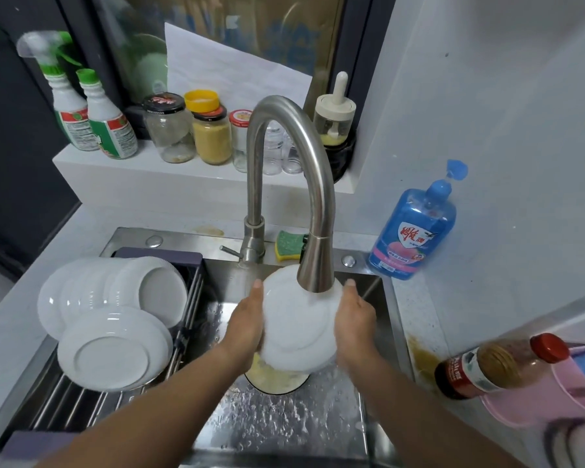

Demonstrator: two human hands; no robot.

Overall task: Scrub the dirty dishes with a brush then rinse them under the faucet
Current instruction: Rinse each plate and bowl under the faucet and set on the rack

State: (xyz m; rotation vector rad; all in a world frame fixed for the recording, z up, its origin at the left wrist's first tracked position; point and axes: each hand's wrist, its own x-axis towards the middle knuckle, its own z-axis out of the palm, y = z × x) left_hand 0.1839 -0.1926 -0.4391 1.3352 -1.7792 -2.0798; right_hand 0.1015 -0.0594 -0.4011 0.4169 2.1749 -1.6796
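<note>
Faucet (314, 265) overlaps plate (298, 327); sponge (288, 245) behind; stacked plates (115, 346) left.

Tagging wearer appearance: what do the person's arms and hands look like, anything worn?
Both bare. No gloves on the left hand or right hand, no sleeves on the visible forearms, no watch, bracelet or ring in view.

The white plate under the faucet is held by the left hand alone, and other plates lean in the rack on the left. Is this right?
Not alone: in the head view the left hand holds the white plate at one edge and the right hand at the other. It is under the faucet, and the other plates lean in the rack on the left.
</note>
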